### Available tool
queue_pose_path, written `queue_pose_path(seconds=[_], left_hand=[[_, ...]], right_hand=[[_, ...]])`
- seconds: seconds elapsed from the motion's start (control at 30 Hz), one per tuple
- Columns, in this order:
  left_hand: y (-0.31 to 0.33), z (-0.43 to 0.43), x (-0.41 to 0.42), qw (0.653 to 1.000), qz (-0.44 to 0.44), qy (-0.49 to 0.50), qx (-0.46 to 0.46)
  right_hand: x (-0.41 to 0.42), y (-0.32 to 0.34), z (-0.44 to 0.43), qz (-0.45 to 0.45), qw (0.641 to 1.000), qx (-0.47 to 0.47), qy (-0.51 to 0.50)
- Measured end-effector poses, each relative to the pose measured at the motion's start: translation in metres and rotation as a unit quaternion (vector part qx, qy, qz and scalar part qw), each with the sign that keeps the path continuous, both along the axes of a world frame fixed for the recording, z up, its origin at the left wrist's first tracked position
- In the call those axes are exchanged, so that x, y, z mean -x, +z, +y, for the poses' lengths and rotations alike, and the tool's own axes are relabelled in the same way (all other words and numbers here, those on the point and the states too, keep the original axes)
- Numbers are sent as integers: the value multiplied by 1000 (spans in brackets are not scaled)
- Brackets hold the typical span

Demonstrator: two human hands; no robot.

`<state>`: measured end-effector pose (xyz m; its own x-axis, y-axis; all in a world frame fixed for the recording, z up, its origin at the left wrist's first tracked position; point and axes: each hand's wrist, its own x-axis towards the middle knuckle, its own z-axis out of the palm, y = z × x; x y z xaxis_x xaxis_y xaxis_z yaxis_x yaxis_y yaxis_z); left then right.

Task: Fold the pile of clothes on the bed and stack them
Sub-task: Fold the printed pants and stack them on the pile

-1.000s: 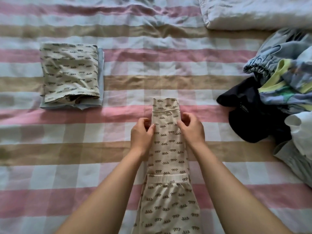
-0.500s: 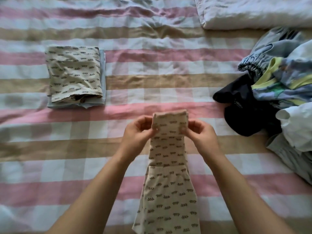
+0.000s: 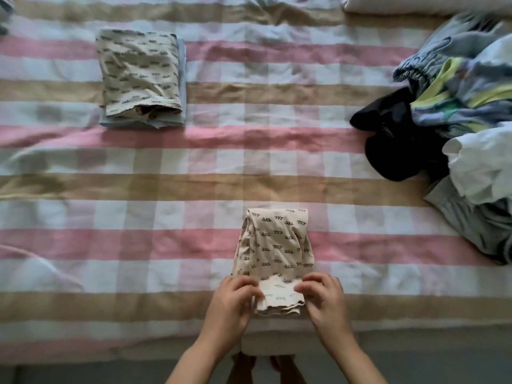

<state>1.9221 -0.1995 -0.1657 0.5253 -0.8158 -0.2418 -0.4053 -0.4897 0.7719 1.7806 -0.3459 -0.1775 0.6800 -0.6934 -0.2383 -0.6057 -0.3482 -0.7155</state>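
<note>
A cream garment with small dark squiggles [image 3: 277,245] lies folded in half on the striped bed near its front edge. My left hand [image 3: 235,297] pinches its near left corner and my right hand [image 3: 321,295] pinches its near right corner, both holding the doubled end down. At the far left sits a stack of folded clothes [image 3: 141,76]: a matching cream printed piece on top of a pale blue one. A pile of unfolded clothes [image 3: 457,112] lies heaped at the right, with blue, yellow-trimmed, black and white pieces.
The bedspread [image 3: 194,162] has pink, tan and white checks and stripes. A white pillow [image 3: 415,4] lies at the far right corner. The bed's front edge [image 3: 110,358] runs along the bottom, with the floor below it.
My hands have carried the garment's far end toward me and laid it over the near end, so the long strip is now doubled. The view has shifted down toward the bed's edge.
</note>
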Motion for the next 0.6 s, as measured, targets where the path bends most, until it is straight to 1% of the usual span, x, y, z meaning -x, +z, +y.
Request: queue_pose_path(seconds=[0.07,0.13,0.2,0.23,0.27,0.33,0.37,0.4,0.43,0.47,0.53,0.6], left_hand=[[-4,-3,3,998,-56,2,-23],[-2,-18,4,993,-112,22,-12],[-1,-44,3,987,-158,9,5],[-3,-58,2,984,-175,-12,-2],[-6,-70,0,981,-189,-31,-27],[-17,-86,-7,970,-210,-44,-113],[-28,-87,-9,969,-200,-45,-139],[-36,-84,-11,972,-171,-44,-157],[-40,-80,-10,975,-149,-39,-158],[-39,-75,-8,981,-138,-17,-137],[-32,-65,-2,986,-98,91,-103],[-27,-54,5,971,-19,211,-107]], right_hand=[[-3,-3,0,13,999,17,-23],[-14,-2,-2,-2,998,43,-43],[-32,-2,-6,2,997,72,-22],[-42,-5,-8,20,997,80,-3],[-50,-8,-12,48,995,87,16],[-61,-16,-18,114,989,91,37],[-62,-20,-20,139,986,87,39],[-62,-22,-22,147,985,85,35],[-60,-23,-22,134,987,83,21],[-57,-23,-20,108,991,75,-4],[-51,-20,-12,68,994,30,-75],[-45,-17,-2,68,987,-34,-141]])
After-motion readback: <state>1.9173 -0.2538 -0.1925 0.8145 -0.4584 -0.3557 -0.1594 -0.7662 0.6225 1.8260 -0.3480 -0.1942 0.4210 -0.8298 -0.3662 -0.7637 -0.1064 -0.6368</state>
